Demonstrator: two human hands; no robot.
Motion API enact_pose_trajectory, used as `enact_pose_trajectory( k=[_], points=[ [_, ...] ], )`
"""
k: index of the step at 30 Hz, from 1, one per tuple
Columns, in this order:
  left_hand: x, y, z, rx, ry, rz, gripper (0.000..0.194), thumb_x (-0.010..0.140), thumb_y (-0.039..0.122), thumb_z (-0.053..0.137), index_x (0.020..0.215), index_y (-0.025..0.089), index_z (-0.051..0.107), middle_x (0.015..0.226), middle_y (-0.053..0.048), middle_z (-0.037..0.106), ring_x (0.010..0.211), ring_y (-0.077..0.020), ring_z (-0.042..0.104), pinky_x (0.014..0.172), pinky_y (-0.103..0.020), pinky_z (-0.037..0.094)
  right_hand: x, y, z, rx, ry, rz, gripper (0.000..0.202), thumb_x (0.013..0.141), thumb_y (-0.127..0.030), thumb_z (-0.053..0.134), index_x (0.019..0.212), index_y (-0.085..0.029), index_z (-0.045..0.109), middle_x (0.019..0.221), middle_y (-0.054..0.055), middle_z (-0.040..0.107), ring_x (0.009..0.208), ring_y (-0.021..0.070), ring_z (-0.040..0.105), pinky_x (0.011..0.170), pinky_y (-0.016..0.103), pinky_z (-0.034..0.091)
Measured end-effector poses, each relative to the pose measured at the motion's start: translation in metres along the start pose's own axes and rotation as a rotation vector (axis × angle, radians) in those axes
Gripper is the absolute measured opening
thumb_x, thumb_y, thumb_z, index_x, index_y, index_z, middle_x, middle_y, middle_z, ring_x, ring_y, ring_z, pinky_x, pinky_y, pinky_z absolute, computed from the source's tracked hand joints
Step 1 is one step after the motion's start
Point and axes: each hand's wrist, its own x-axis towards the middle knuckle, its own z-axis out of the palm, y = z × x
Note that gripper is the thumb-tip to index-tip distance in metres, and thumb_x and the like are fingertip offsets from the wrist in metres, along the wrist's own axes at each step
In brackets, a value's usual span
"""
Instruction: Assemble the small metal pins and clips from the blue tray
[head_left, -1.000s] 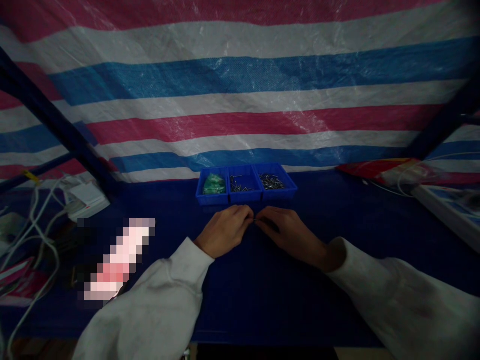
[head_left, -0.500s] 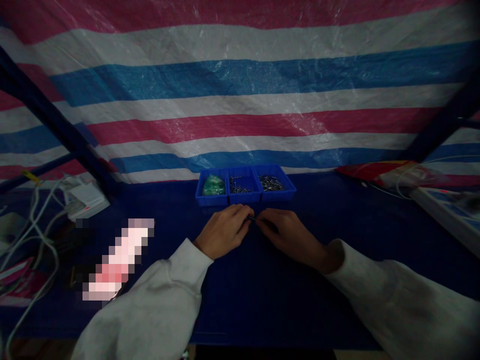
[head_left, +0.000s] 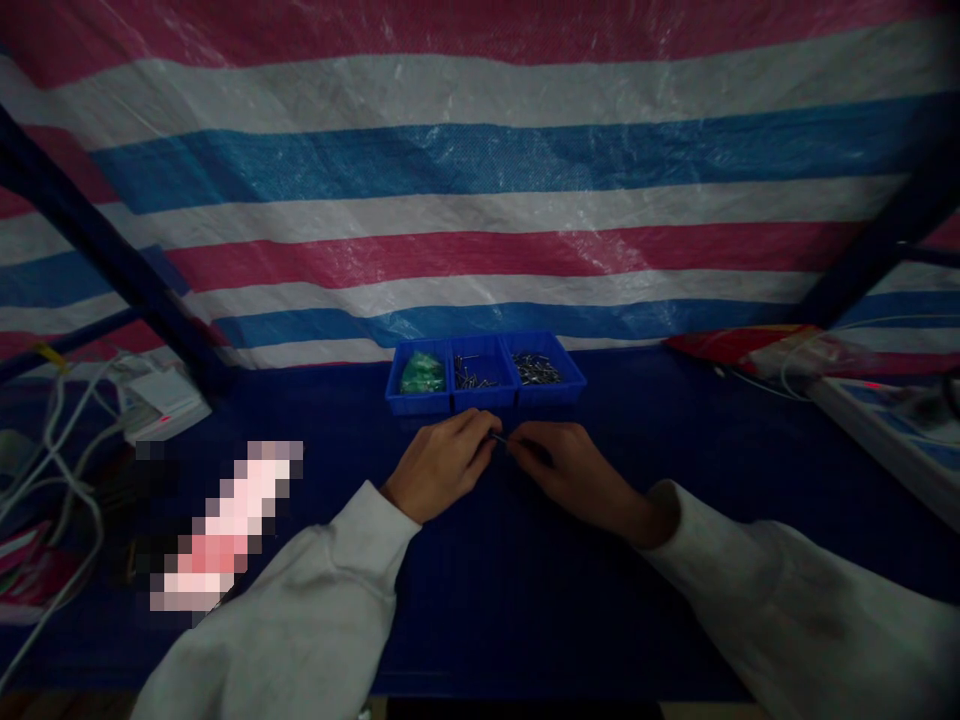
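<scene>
I see the rod (head_left: 499,438), thin and metallic-looking, its ends pinched in the fingertips of my left hand (head_left: 441,464) and right hand (head_left: 576,472), near the tray (head_left: 482,398).

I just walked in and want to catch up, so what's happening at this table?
Someone's left hand and right hand meet over the blue table, with a thin, small metal piece between their fingertips. Just beyond sit three blue bins: a green bag in the left one, small metal parts in the others.
</scene>
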Motion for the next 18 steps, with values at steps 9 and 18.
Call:
enact_pose_trajectory(
  k=[9, 18],
  points=[
    [-0.0004, -0.0014, -0.0013, 0.008, 0.010, 0.034, 0.008, 0.094, 0.018, 0.053, 0.098, 0.020, 0.060, 0.094, -0.002, 0.065, 0.084, -0.0149, 0.065, 0.076, -0.026, 0.052, 0.0000, 0.0020, 0.0000, 0.200, -0.098, 0.092, 0.023, 0.091, -0.022, 0.049, 0.078, -0.018, 0.067, 0.069, -0.001, 0.065, 0.059, 0.0118, 0.058, 0.055, 0.023, 0.040],
    [-0.0008, -0.0010, 0.0001, 0.031, -0.012, 0.048, 0.009, 0.093, 0.018, 0.055, 0.099, 0.018, 0.061, 0.094, -0.002, 0.065, 0.086, -0.0158, 0.064, 0.076, -0.027, 0.051, -0.0012, 0.0008, -0.0011, 0.233, -0.115, 0.081, 0.026, 0.093, -0.028, 0.049, 0.077, -0.016, 0.065, 0.068, 0.000, 0.062, 0.059, 0.0117, 0.056, 0.054, 0.024, 0.039]
  ],
)
